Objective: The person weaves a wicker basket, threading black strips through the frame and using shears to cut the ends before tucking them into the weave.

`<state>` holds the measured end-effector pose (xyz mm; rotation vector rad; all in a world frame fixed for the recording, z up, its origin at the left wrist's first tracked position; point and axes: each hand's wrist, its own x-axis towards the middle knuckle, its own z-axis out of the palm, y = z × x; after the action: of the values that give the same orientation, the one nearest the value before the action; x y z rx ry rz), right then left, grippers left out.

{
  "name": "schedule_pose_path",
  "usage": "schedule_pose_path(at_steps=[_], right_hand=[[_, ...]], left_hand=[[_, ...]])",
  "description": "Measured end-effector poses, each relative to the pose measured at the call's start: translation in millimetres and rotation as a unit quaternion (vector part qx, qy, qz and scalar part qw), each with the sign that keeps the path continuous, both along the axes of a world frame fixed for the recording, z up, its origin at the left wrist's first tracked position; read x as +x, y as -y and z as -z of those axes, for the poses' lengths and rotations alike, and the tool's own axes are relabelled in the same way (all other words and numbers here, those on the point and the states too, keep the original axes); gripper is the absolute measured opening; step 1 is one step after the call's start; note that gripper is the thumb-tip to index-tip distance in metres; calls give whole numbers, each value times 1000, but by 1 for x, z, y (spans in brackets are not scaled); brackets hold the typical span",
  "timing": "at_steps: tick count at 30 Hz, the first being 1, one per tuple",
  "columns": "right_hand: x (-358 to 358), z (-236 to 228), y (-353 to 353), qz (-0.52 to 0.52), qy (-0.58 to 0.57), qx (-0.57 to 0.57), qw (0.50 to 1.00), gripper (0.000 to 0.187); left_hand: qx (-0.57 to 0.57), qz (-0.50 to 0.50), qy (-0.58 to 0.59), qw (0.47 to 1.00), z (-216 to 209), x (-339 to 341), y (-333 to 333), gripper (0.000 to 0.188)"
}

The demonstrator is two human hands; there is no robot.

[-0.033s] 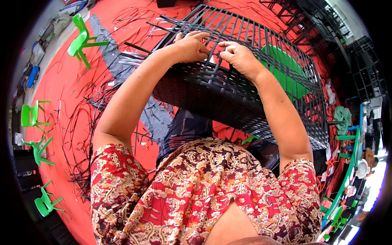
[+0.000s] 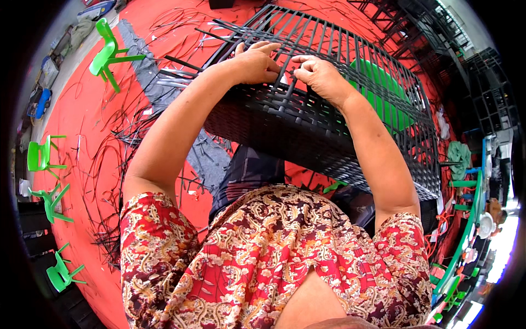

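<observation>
A large black woven frame (image 2: 307, 118) stands tilted in front of me, with a densely woven near side and open bars above. At its upper left edge lies my left hand (image 2: 256, 64), palm down, its fingers stretched apart over the bars and its thumb side close to an upright strand. My right hand (image 2: 320, 75) is just to the right, thumb and forefinger pinched together at a black flat strip (image 2: 292, 82) that rises from the weave. The exact hold at the fingertips is partly hidden. Loose strip ends (image 2: 183, 64) stick out left of the frame.
Black strip scraps (image 2: 112, 137) litter the red floor (image 2: 82, 109), crossed by a grey cloth strip (image 2: 211, 162). Several small green chairs (image 2: 107, 55) stand at the left. Another green seat (image 2: 383, 90) shows through the bars. Black frames (image 2: 433, 38) are stacked at the far right.
</observation>
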<state>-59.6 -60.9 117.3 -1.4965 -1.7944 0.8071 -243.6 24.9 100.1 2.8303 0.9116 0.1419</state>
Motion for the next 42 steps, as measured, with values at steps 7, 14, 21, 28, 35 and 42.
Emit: schedule_pose_path(at_steps=[7,14,21,28,35,42], right_hand=[[-8,-5,0,-29,222,45,974,28],[-3,-7,-6,1,232,120,965,30],[-11,-31,-23,-46,228,149,961,28],[-44,-26,-19,-89,68,3,994,31],[-42,-17,-11,-54,26,3,998,29],[-45,-17,-14,-36,55,-15,998,25]], left_hand=[[-57,58,85,993,-5,-3,-5,21],[-238,121,244,932,-14,-6,-9,14],[-358,105,365,853,-15,-24,-7,6],[-218,52,250,942,-37,-49,-13,12],[49,46,150,986,-1,-48,-26,20],[-4,57,180,982,9,-44,-31,27]])
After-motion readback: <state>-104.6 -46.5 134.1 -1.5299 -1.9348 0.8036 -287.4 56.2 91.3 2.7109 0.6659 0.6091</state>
